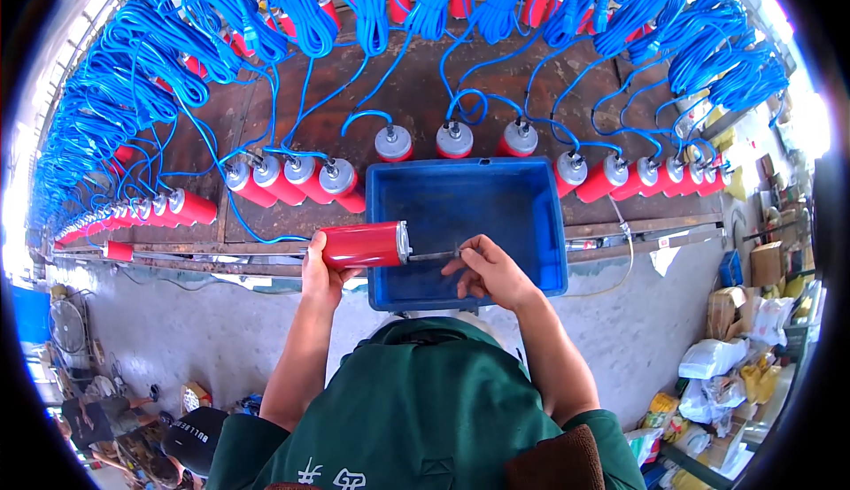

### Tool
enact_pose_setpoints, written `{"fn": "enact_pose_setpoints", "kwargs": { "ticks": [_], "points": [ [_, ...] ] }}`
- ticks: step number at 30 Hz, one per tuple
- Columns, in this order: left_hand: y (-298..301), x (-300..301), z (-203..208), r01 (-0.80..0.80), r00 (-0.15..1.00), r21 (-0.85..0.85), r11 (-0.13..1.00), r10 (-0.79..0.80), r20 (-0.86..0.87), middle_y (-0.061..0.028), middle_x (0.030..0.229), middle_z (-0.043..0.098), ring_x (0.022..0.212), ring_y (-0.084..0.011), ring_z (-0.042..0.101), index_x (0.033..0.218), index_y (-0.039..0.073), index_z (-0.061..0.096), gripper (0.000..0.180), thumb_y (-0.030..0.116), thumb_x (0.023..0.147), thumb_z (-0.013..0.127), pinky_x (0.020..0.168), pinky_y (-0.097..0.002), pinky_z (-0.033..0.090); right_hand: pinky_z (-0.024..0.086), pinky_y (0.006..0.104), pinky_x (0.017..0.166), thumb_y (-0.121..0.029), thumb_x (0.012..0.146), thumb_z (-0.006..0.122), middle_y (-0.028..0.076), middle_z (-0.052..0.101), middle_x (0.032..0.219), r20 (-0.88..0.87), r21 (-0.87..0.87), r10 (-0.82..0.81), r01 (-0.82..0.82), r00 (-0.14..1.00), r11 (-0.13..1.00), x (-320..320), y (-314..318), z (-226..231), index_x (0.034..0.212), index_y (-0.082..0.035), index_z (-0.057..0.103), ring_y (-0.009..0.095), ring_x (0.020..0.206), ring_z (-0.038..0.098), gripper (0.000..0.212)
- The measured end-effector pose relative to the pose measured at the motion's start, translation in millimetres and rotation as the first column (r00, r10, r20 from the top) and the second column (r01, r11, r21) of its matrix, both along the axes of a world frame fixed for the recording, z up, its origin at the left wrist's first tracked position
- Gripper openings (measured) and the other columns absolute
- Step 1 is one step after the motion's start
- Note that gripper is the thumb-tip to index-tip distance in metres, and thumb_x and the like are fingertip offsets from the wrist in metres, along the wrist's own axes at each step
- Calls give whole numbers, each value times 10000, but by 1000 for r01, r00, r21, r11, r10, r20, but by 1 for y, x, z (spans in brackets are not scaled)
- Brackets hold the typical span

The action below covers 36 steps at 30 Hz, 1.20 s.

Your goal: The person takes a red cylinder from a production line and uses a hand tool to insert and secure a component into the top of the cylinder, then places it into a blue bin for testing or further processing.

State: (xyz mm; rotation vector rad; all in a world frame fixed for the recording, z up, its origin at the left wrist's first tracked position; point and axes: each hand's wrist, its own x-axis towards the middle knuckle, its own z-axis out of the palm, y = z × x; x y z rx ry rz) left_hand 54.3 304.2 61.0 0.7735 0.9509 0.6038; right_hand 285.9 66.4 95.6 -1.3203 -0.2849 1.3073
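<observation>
Bordering grey floor [620, 339] lies a brown table [416, 92]; left hand [322, 277] grips 1 red cylinder [365, 246], right hand [490, 270] 1 rod [432, 256].

Bright light entered from both sides, overexposing the right margin; a glossy highlight streaked the red cylinder [361, 246], while the dark desk [398, 87] reflected dully. Fisheye distortion bowed straight edges toward a black, vignetted rim.

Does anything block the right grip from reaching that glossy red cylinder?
Nothing visible does: a thin grey rod runs from the glossy red cylinder to the right grip; the blue rectangular plastic tub lies below, not between.
</observation>
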Motion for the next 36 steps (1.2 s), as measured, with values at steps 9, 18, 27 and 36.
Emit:
{"fn": "enact_pose_setpoints", "kwargs": {
  "ticks": [9, 18, 27, 36],
  "points": [
    [-5, 3, 4, -17, 1000, 57, 998, 18, -17, -203, 1232, 760, 1059, -304, 795, 1373, 25, 591, 620, 566, 1071, 573, 767, -391, 701, 498, 355, 624, -466, 1151, 506, 67, 659, 678, 577, -267, 151, 11, 803, 964, 2, 4, -2, 881, -8, 643, 168, 652, 624, 549],
    [-4, 3, 3, -10, 1000, 65, 998, 11, -19, -196, 1233, 761, 1073, -305, 792, 1384, 29, 584, 611, 558, 1078, 568, 770, -394, 700, 512, 351, 672, -487, 1158, 464, 68, 639, 752, 436, -310, 262, -130, 861, 942, 10, 3, -20, 929, -14, 656, 175, 691, 612, 559],
    [1, 3, -2, -11, 999, 47, 999, 12, -30, -189, 1240, 763, 1081, -314, 790, 1386, 44, 585, 569, 529, 1091, 558, 775, -397, 699, 499, 344, 601, -469, 1151, 495, 44, 581, 628, 485, -154, 75, 0, 872, 988, 3, 7, -9, 790, -16, 631, 174, 565, 558, 595],
    [5, 6, -10, -70, 997, -5, 998, 70, -22, -188, 1267, 754, 1101, -353, 780, 1393, 64, 575, 632, 584, 1038, 614, 816, -477, 700, 558, 399, 759, -318, 1146, 522, 118, 669, 827, 475, -121, 221, -186, 852, 975, 16, 8, -24, 1085, -11, 621, 255, 780, 682, 328]
  ]
}}
